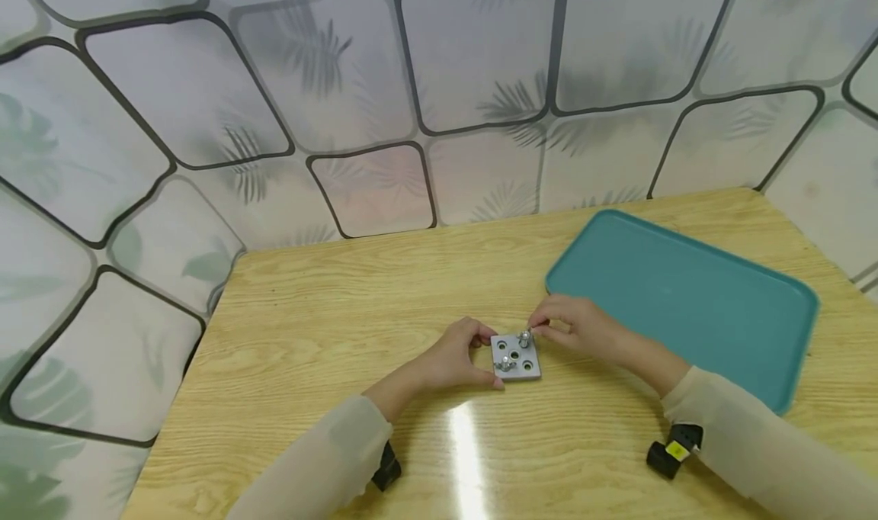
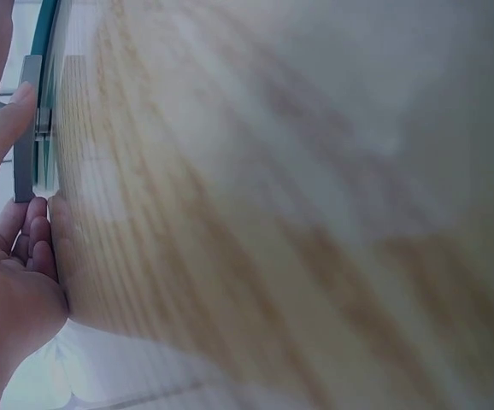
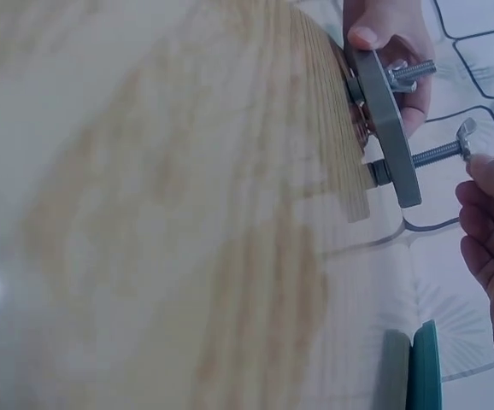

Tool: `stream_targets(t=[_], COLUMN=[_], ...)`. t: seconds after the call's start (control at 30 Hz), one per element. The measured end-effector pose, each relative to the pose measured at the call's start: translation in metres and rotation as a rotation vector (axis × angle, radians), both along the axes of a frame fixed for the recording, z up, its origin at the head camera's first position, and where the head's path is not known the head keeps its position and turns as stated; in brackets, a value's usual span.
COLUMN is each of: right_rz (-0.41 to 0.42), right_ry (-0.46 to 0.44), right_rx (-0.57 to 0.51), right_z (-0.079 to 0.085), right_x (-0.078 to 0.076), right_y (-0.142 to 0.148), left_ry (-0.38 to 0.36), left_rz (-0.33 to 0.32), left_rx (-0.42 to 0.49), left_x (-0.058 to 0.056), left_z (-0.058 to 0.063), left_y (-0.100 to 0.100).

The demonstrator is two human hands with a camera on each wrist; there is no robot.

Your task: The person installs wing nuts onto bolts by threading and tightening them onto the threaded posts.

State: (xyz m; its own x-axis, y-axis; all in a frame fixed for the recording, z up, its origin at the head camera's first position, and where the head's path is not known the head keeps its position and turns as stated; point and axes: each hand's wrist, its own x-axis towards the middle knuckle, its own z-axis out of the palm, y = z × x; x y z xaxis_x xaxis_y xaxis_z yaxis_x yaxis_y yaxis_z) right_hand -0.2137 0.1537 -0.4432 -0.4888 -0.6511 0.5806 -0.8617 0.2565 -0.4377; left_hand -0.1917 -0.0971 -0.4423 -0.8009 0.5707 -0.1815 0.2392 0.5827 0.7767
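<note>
A square grey metal plate (image 1: 517, 373) with several holes stands just above the wood tabletop on bolt heads, visible underneath in the right wrist view. My left hand (image 1: 449, 358) grips it from the left, thumb at the near edge and fingers at the far edge. Two threaded bolts rise through the plate. At the far right corner, my right hand (image 1: 579, 325) pinches a wing nut (image 3: 466, 135) near the top of its bolt (image 3: 438, 154). The other wing nut (image 1: 505, 364) sits low on its bolt, close to the plate, by the near left corner.
A teal tray (image 1: 675, 299) lies on the right side of the wooden table (image 1: 329, 337), beyond my right forearm. Behind the table hangs a patterned cloth (image 1: 480, 62). Glare marks the wood in front of the plate.
</note>
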Motion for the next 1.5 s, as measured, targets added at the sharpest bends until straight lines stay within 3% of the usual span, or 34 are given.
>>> stream_targets(t=[0.37,0.7,1.07,1.5], right_rz=[-0.153,-0.354,-0.385,-0.407], right_ry=[0.011,-0.127,-0.152,-0.154], right_rx=[0.083,0.260,0.251,0.263], right_z=[0.009,0.024,0.027,0.025], right_x=[0.019,0.033,0.039,0.036], right_y=[-0.007,-0.017,-0.020,-0.020], left_ry=[0.011,0.018,0.019,0.011], left_rz=[0.002,0.001,-0.001,0.000], left_rx=[0.003,-0.003,0.004,-0.001], left_x=[0.000,0.000,0.000,0.000], left_z=[-0.001,-0.001,0.000,0.000], left_y=[0.000,0.000,-0.001,-0.001])
